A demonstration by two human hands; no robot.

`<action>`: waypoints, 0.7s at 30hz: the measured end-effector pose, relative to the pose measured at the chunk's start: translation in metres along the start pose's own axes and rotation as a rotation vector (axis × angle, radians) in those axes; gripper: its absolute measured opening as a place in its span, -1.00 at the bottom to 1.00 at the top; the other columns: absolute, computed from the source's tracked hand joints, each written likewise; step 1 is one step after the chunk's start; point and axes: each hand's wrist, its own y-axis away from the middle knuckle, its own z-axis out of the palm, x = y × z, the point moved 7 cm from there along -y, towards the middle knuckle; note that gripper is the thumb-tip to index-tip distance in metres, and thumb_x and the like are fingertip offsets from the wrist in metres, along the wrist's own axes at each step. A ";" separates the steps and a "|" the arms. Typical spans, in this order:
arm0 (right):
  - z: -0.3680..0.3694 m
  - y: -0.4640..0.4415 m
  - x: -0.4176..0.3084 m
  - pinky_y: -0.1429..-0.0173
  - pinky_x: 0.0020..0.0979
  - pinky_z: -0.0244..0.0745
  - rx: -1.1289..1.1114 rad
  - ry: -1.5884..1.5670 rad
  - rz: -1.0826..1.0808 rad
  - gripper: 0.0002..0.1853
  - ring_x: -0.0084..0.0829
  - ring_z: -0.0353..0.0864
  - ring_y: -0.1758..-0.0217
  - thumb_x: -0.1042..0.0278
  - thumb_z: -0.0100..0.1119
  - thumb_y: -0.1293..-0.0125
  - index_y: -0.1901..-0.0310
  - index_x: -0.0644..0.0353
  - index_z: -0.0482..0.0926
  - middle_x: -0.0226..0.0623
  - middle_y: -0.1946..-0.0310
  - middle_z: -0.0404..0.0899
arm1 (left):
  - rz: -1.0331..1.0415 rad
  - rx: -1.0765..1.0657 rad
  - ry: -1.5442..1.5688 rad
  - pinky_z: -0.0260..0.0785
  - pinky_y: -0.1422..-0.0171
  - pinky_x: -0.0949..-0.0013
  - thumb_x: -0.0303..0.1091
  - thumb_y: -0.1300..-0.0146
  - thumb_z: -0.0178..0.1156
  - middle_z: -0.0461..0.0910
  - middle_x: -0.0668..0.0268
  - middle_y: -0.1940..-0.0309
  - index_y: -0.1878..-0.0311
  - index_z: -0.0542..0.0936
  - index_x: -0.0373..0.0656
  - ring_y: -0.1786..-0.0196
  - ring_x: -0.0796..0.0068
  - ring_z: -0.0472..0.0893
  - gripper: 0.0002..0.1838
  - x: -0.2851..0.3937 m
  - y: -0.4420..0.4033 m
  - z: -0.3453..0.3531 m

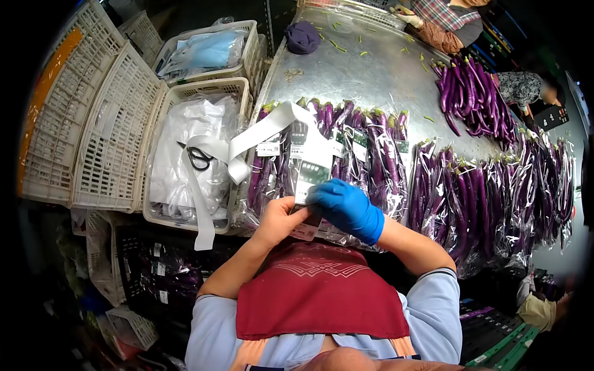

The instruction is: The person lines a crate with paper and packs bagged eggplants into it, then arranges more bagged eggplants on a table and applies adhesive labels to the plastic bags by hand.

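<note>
A long strip of labels point(314, 154) curls from the crate on the left across to my hands. My bare left hand point(281, 221) pinches its lower end between thumb and fingers. My right hand point(349, 207), in a blue glove, is closed on the same end from the other side. Its fingertips are partly hidden. Behind the strip, bagged eggplants point(385, 157) lie in a row on the metal table point(356, 77), several with printed labels. Dark scissors point(198, 158) rest on clear plastic bags point(176, 139), partly under the white backing tape point(203, 213).
White crates point(198, 83) stand left of the table, with more crates point(117, 133) beside them. Further bagged eggplants point(476, 198) fill the right edge. Loose eggplants point(473, 93) are piled at back right, near a co-worker's gloved hand point(408, 17). A purple cloth-like bundle point(303, 37) sits at the back.
</note>
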 end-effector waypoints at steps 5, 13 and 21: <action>0.012 0.013 0.007 0.26 -0.39 0.46 -0.109 0.053 0.054 -0.83 -0.25 0.53 0.31 0.42 0.22 0.02 0.33 0.14 0.52 -0.27 0.34 0.54 | -0.004 -0.052 -0.317 0.20 0.49 0.61 -0.46 -0.11 0.14 0.44 0.50 0.60 0.48 0.50 -0.30 0.53 0.79 0.34 -0.88 0.010 0.006 0.010; 0.002 0.019 0.039 0.28 -0.37 0.43 -0.118 -0.392 0.425 -0.84 -0.28 0.51 0.42 0.37 0.10 -0.07 0.34 0.26 0.50 -0.20 0.49 0.51 | -0.115 -0.105 -0.231 0.23 0.52 0.60 -0.43 -0.13 0.11 0.49 0.44 0.56 0.37 0.54 -0.34 0.54 0.77 0.39 -0.86 0.005 0.010 0.019; -0.136 0.023 0.175 0.31 -0.55 0.35 0.383 -0.344 0.673 -0.84 -0.62 0.39 0.46 0.37 0.07 -0.13 0.36 0.31 0.50 -0.37 0.56 0.47 | -0.201 -0.076 0.045 0.35 0.47 0.60 -0.45 -0.13 0.11 0.55 0.33 0.45 0.24 0.54 -0.40 0.47 0.69 0.49 -0.80 -0.002 0.021 0.010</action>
